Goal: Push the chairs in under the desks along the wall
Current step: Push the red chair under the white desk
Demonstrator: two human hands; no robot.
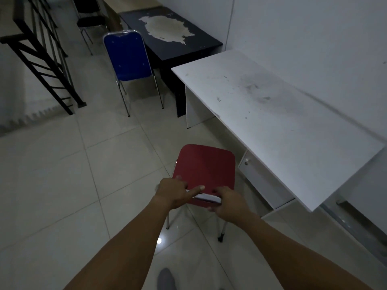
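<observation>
Dim, bare office or study room. Row of desks against plain white wall (303, 28): scuffed white desk (272, 122) with small drawer unit, dark desk (167, 32) with peeling top surface beyond. Metal-framed padded chairs stand about: red chair (206, 164), blue chair (127, 57), black chair (90, 19). Pale tiled floor (52, 185). Black metal stair railing (41, 55) at left edge.
</observation>
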